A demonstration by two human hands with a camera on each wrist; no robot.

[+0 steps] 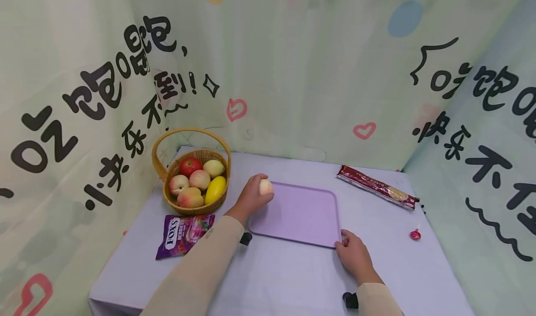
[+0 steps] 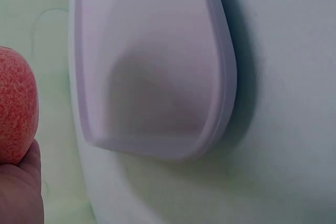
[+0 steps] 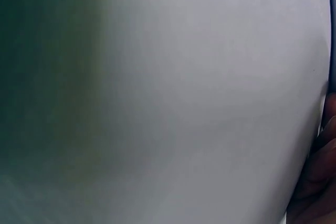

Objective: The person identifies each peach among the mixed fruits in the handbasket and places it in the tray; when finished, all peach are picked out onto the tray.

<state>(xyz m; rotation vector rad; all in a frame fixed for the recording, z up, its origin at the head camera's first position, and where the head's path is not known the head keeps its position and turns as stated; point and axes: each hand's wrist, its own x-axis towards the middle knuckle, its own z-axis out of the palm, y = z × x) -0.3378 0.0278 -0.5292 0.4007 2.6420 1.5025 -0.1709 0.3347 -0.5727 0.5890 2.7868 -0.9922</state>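
Note:
My left hand (image 1: 252, 196) grips a peach (image 1: 265, 186) above the left end of a flat purple tray (image 1: 301, 213). In the left wrist view the reddish side of the peach (image 2: 16, 108) shows at the left edge, with part of the hand (image 2: 22, 195) beneath it. The tray (image 2: 226, 77) lies beside them there, with a shadow on its floor. My right hand (image 1: 356, 256) pinches the tray's near right corner. Only the curled fingers (image 3: 320, 171) of that hand show at the right edge of its wrist view.
A wicker basket (image 1: 167, 203) of fruit stands at the back left, a purple candy bag (image 1: 184, 234) in front of it. A long maroon snack packet (image 1: 377, 186) lies at the back right, and a small red wrapped candy (image 1: 415, 234) nearer. Printed curtains surround the white table (image 1: 293, 279).

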